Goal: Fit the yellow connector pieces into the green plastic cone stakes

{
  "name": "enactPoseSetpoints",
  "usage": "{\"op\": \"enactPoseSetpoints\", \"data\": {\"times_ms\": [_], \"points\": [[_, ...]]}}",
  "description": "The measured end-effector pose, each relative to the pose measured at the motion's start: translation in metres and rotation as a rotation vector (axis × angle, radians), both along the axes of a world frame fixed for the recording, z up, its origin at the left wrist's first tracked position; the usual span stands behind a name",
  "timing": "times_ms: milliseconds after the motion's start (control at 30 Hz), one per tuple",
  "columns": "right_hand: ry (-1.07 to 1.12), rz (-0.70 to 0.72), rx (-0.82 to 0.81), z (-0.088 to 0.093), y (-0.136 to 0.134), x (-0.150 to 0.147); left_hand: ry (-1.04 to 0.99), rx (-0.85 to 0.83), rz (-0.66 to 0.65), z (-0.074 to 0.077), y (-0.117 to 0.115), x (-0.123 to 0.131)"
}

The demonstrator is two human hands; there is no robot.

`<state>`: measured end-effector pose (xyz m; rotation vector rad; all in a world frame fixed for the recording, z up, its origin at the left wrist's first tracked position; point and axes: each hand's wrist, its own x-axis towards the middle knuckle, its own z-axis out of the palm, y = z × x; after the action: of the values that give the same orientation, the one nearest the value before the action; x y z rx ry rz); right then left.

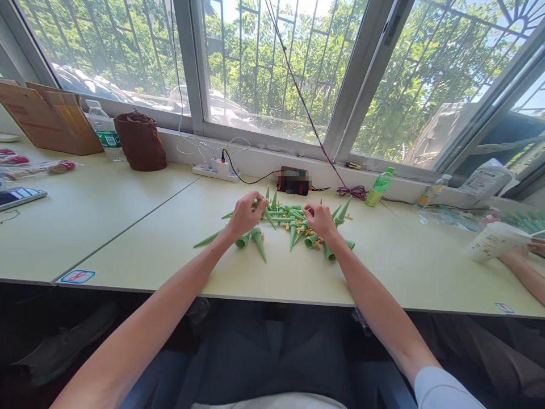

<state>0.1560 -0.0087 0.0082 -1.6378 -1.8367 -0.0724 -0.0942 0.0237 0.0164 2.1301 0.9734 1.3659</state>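
Green plastic spikes (293, 232), some with small yellow fittings (318, 243) among them, lie in a loose pile at mid-worktop; a few stand point up at its 12 o'clock side, and one lies off toward 8 o'clock. At the pile's 10 o'clock side, the left hand (247, 216) pinches a slim green spike (269, 219) whose tip points to 5 o'clock. At its 2 o'clock side, the right hand (320, 220) has its fingers curled together; whether they grip a piece I cannot tell.

The worktop (395, 267) is pale and smooth, crossed by a seam (128, 229) running from 10 o'clock to between 8 and 9. Its straight front edge runs along 6 o'clock, with a broad strip of surface between it and the pile. At 12 o'clock, just past the pile, sits a dark device (293, 183), partly blurred; barred windows (281, 74) with trees outside rise behind. At 2 o'clock are coiled cables (352, 193) and a green bottle (380, 186). Toward 10 o'clock come a power strip (215, 171), a brown pouch (140, 142), a water bottle (108, 133) and a cardboard box (55, 119). At 3 o'clock, another person's hand (515, 255) is by a white bag (496, 238).

The water bottle's label is green, its print too small to read, as is the bag's. Blue-bordered stickers mark the front edge between 8 and 9 o'clock (78, 276) and at 4.
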Motion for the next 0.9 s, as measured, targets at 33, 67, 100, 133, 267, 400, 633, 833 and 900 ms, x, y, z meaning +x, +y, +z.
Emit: {"op": "enactPoseSetpoints", "data": {"times_ms": [33, 67, 100, 133, 267, 400, 633, 833, 900], "points": [[-0.011, 0.014, -0.010, 0.000, 0.000, -0.001, -0.024, -0.086, -0.028, 0.001, -0.001, 0.001], [-0.021, 0.030, -0.016, -0.001, 0.000, -0.002, -0.041, -0.165, -0.059, 0.001, -0.002, 0.001], [-0.029, 0.046, -0.022, -0.002, -0.001, -0.004, -0.059, -0.233, -0.096, 0.002, -0.003, 0.002], [-0.039, 0.061, -0.030, -0.002, -0.001, -0.005, -0.081, -0.288, -0.139, 0.003, -0.003, 0.002], [-0.081, 0.087, -0.076, -0.005, 0.001, -0.007, -0.172, -0.425, -0.308, 0.005, -0.005, 0.003], [-0.085, 0.078, -0.087, -0.008, 0.003, -0.004, -0.133, -0.466, -0.312, 0.005, -0.005, 0.002], [-0.134, 0.079, -0.168, -0.011, 0.004, -0.004, -0.051, -0.451, -0.240, 0.007, -0.009, 0.002], [-0.183, 0.047, -0.181, -0.013, 0.005, -0.006, -0.042, -0.441, -0.242, 0.004, -0.007, 0.002], [-0.199, 0.037, -0.185, -0.014, 0.006, -0.006, -0.041, -0.437, -0.245, 0.003, -0.006, 0.001]]}}
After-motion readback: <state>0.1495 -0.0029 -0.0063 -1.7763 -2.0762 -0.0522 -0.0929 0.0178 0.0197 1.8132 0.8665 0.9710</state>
